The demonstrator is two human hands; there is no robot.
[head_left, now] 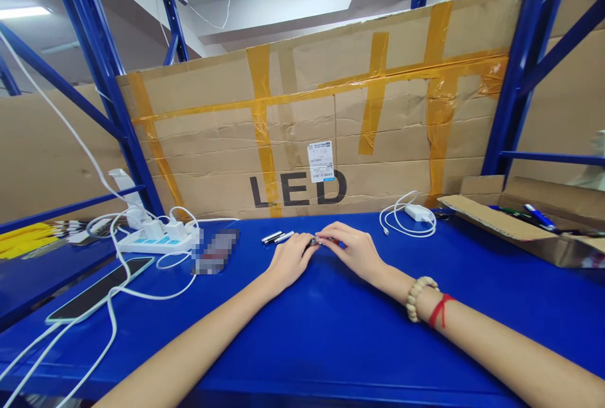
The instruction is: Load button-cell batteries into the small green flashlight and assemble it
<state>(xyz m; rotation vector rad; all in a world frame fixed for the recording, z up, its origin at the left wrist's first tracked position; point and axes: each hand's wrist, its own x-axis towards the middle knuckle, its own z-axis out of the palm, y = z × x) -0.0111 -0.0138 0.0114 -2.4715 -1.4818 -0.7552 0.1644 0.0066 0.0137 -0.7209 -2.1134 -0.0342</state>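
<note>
Above the blue tabletop [359,338], my two hands meet at the fingertips. My left hand [290,260] is closed on a small dark and silvery piece [312,241], mostly covered by the fingers. From the other side, my right hand [357,250] pinches a thin piece [327,239] at the same spot. Whether the two pieces are joined cannot be made out. Just left of my left hand lie a few slim silver-and-black pens [278,237].
A white power strip [158,241] with plugs and loose cables stands left, by a phone [101,289] and a blurred-out item [216,251]. A white charger [420,212] with coiled cable lies right of centre. An open carton [529,231] holds pens. A taped cardboard panel [212,162] closes the back.
</note>
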